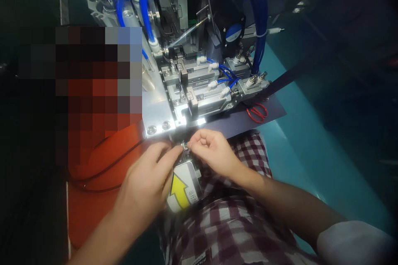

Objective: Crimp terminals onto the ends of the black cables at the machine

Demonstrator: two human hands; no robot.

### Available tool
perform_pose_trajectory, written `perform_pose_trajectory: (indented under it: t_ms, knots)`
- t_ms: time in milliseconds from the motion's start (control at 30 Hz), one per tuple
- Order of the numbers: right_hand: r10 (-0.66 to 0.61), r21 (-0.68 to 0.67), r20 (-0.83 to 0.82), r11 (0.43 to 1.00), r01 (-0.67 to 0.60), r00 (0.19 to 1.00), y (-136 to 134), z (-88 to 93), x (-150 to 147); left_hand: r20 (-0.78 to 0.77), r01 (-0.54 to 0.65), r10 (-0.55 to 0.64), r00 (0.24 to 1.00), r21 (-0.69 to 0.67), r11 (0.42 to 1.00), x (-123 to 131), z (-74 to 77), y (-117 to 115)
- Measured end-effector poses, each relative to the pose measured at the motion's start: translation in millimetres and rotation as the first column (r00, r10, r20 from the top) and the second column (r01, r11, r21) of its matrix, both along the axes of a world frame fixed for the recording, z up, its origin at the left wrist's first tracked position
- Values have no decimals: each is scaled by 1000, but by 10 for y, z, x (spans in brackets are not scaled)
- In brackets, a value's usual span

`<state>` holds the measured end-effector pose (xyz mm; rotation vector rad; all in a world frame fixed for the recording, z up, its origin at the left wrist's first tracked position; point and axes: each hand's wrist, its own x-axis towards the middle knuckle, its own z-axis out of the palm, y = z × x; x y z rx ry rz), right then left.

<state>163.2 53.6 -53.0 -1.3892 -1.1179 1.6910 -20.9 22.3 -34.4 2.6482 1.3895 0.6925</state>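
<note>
Both hands meet just below the front edge of the machine, and between their fingertips sits a small part. It is dark with a little shine. It is too small and too much covered for me to tell its long axis or which way it points; I can only say that the fingers come to it from the left and from the right.

The left hand reaches up from below, with the forefinger and thumb stretched forward and closed narrow on the left side of the small part. The right hand is curled almost to a fist, its knuckles upward, and its thumb and forefinger pinch the same part from the right side. The two hands nearly touch each other there.

Directly under the hands is a metal box with a yellow arrow label; the arrow points up and to the left. Above the small part, very near, is the bright metal plate of the machine, with two bolts at its edge. Blue hoses rise behind. Red-handled scissors lie on a dark sheet to the right, well apart from the hands. A black cable runs over an orange surface on the left, and a checked cloth is below the right forearm.
</note>
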Motion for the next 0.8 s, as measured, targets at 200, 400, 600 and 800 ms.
perform_pose_trajectory:
  t_ms: [200,400,600,800]
  knots:
    - [-8,21,10,1000,7,1000,-3,14,8,-4,8,-8,1000,9,1000,7,2,18]
    - [53,5,-17,999,-52,998,16,11,90,-2,1,-1,1000,26,1000,5,-9,16]
    - [-29,239,155,971,-9,988,-61,30,97,-1,-8,8,1000,27,1000,9,-2,11]
    - [-55,420,273,905,-67,961,-74,59,50,8,-12,12,1000,5,1000,9,3,4]
